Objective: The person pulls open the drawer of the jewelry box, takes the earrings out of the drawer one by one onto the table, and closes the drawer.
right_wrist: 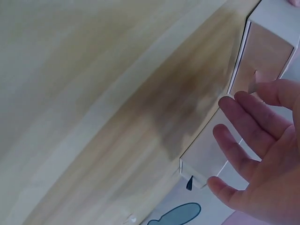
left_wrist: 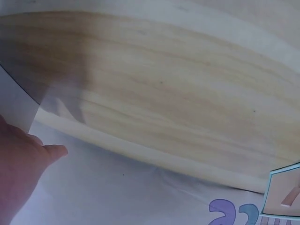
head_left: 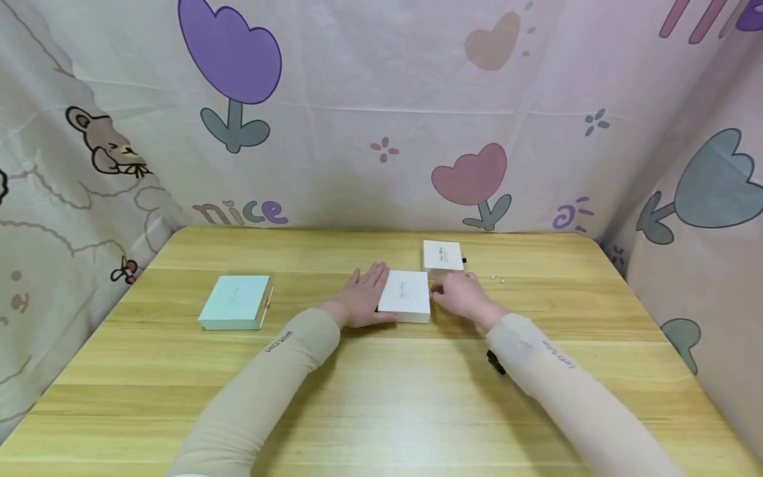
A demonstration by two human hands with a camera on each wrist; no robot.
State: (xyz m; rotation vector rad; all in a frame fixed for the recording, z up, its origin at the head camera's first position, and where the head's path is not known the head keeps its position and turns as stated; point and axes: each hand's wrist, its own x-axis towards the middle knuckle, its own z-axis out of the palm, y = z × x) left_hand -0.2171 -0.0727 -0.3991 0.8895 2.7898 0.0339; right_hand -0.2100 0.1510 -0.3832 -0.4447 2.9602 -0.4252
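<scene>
My left hand (head_left: 361, 298) holds a flat white box (head_left: 405, 295) at its left side, the thumb along the front and the fingers towards the back. In the left wrist view, part of that hand (left_wrist: 23, 168) shows beside the pale box. At the box's right side is my right hand (head_left: 461, 296). The right wrist view shows its thumb and index finger pinching a small pull tab (right_wrist: 253, 86) on the box's pinkish drawer front (right_wrist: 262, 51), other fingers spread. Just behind stands a smaller white box (head_left: 443, 256) with a black tab.
A pale mint box (head_left: 236, 301) lies to the left on the wooden table (head_left: 381, 397). Two tiny shiny pieces (head_left: 503, 281) lie right of the small white box. A patterned curtain (head_left: 346, 132) rises behind the table and along both sides.
</scene>
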